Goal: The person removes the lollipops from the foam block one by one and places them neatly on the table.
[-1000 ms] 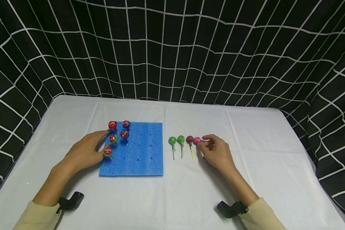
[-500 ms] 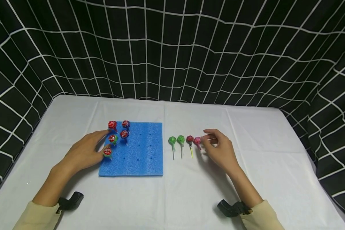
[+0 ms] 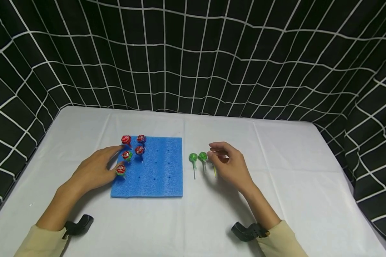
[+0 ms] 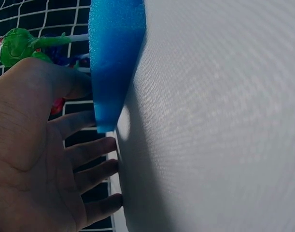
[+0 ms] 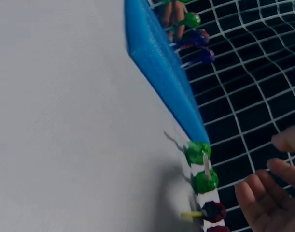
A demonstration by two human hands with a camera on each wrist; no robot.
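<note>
My left hand (image 3: 93, 170) rests at the left edge of a blue foam board (image 3: 162, 187), thumb and forefinger spread along it. In the left wrist view its fingers (image 4: 91, 150) are nearly straight. Several wrapped lollipops (image 3: 139, 150) stand in the board's left part, one red-and-green lollipop (image 3: 120, 169) beside my thumb. My right hand (image 3: 229, 164) hovers over the row on the cloth, fingers loosely bent around nothing. Close to its fingertips lies a green lollipop (image 3: 202, 156), with another green lollipop (image 3: 193, 157) to its left. A dark red lollipop (image 5: 214, 211) is mostly hidden from the head view.
Small holes dot the foam board's middle and right. A white cloth (image 3: 148, 228) covers the table. Black fabric with a white grid (image 3: 193, 53) rises behind and on both sides. Each wrist carries a black camera (image 3: 247, 232).
My right hand has drawn back from the pink lollipop, then moved left above the red and pink ones toward the green ones. The left hand has not moved.
</note>
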